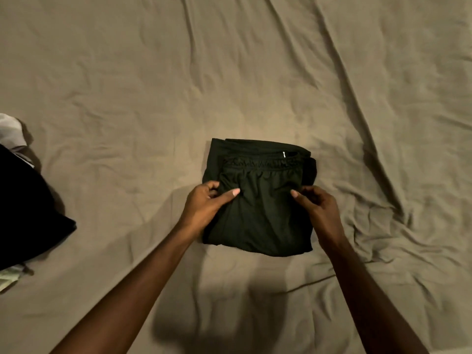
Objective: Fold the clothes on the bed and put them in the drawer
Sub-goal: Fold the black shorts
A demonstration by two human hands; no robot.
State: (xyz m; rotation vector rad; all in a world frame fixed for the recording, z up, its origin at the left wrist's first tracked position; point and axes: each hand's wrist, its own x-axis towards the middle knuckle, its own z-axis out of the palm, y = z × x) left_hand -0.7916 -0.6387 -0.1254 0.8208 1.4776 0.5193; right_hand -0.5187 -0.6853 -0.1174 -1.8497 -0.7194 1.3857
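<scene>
A pair of black pants (pixel 263 200) with an elastic waistband lies folded into a compact rectangle in the middle of the bed (pixel 153 85). My left hand (pixel 204 208) grips its left edge, thumb on top and fingers curled under the fabric. Along the right edge, my right hand (pixel 319 208) pinches the cloth the same way, thumb pointing inward. The waistband faces away from me. No drawer is in view.
The bed is covered by a wrinkled tan sheet. At the left edge lies a heap of other clothes: a black garment (pixel 25 213), a pale grey-white piece (pixel 11 134) behind it and a light patterned one (pixel 7 277) in front.
</scene>
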